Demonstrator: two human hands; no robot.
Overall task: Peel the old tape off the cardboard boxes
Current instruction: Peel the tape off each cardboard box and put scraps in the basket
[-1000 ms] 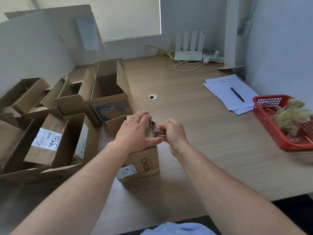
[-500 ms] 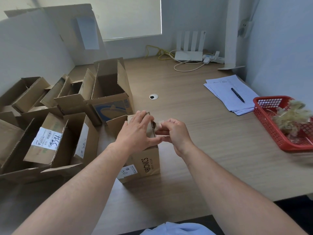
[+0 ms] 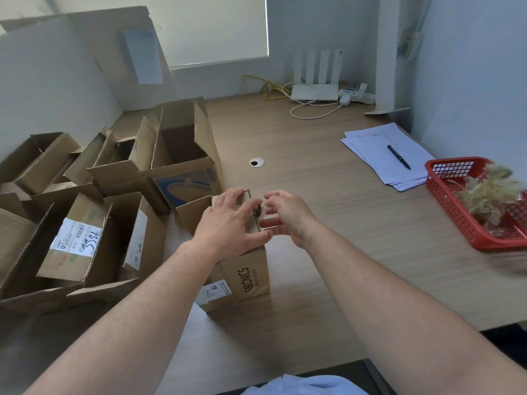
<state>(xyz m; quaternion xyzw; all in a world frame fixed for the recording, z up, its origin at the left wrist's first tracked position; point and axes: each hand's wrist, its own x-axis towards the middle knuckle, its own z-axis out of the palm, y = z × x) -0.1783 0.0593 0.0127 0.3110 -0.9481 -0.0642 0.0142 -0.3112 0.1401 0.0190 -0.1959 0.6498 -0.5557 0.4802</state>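
A small brown cardboard box (image 3: 252, 276) printed "SIBIONICS" stands on the wooden desk (image 3: 356, 229) in front of me. My left hand (image 3: 228, 223) lies flat on its top with fingers spread and the thumb along the right upper edge. My right hand (image 3: 288, 215) hovers just right of that edge, fingers loosely curled and apart, with nothing visible between them. I cannot make out any tape on the box top, which the hands mostly hide.
Several open cardboard boxes crowd the left side, among them a tall one (image 3: 182, 143) and a labelled one (image 3: 85, 238). At the right stands a red basket (image 3: 456, 162) holding crumpled tape (image 3: 490, 192). Papers (image 3: 370, 143) with a pen (image 3: 398, 157) lie behind it, a router (image 3: 316, 91) at the back.
My right hand was pinching at the box's top right edge; its fingers have since spread and it has drawn slightly right. The left hand stays on the box top.
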